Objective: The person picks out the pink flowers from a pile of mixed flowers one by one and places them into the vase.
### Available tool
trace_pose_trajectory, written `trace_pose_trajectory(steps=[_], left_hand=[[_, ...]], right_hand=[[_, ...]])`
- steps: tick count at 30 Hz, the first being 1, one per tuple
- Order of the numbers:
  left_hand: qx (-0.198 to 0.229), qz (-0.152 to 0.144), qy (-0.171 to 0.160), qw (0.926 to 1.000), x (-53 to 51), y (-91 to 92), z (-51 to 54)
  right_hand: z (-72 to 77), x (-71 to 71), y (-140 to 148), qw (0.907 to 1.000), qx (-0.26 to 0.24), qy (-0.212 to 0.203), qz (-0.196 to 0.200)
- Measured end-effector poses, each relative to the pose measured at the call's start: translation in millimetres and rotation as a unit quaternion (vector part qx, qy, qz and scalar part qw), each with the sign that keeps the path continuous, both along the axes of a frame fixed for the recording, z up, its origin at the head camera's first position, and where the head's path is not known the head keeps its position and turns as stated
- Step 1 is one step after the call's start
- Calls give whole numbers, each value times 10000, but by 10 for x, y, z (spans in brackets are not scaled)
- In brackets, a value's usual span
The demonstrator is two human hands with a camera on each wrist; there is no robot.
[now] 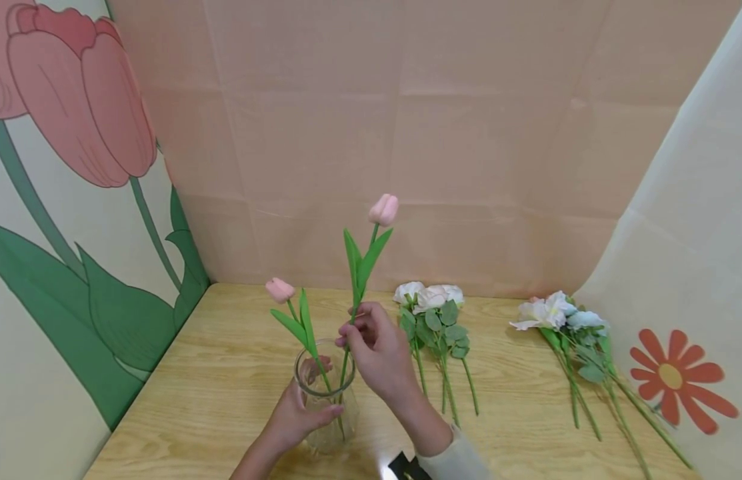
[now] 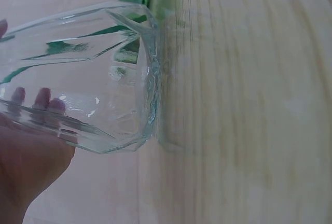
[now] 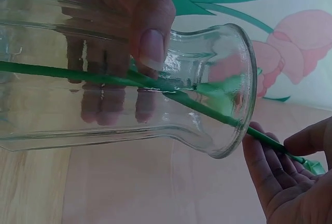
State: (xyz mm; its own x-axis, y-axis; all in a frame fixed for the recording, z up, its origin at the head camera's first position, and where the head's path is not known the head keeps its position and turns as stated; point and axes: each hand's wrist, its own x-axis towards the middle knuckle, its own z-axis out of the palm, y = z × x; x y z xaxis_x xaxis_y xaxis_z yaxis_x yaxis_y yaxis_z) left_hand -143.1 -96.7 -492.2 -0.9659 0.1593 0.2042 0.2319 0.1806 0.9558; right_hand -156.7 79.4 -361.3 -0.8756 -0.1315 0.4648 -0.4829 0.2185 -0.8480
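A transparent glass vase (image 1: 327, 439) stands upright on the wooden table, and my left hand (image 1: 299, 415) grips it round its side. In the right wrist view the left thumb and fingers (image 3: 151, 50) lie against the glass. My right hand (image 1: 384, 353) pinches the green stem of a pink tulip (image 1: 384, 209) just above the vase mouth. That stem's lower part is inside the vase. A second pink tulip (image 1: 280, 290) stands in the vase by itself, leaning left over the rim.
Right of the vase lies a bunch of white flowers with green leaves (image 1: 441, 320). Farther right lies another bunch of white and pale blue flowers (image 1: 557, 313). A pinkish backdrop (image 1: 437, 133) closes off the back of the table (image 1: 215, 373). A black object (image 1: 409, 467) shows near the right sleeve.
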Motion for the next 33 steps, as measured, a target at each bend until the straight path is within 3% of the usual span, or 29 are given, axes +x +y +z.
trace_pose_trajectory(steps=[12, 27, 33], left_hand=[[37, -209, -178, 9996, -26, -22, -17], [151, -88, -149, 9997, -12, -2, -14], [109, -35, -124, 9999, -10, 2, -25]], right_hand=[[-68, 5, -16, 9998, 38, -97, 154], [-105, 20, -31, 9988, 385, -21, 307], [-103, 34, -32, 9967, 788, 51, 182]])
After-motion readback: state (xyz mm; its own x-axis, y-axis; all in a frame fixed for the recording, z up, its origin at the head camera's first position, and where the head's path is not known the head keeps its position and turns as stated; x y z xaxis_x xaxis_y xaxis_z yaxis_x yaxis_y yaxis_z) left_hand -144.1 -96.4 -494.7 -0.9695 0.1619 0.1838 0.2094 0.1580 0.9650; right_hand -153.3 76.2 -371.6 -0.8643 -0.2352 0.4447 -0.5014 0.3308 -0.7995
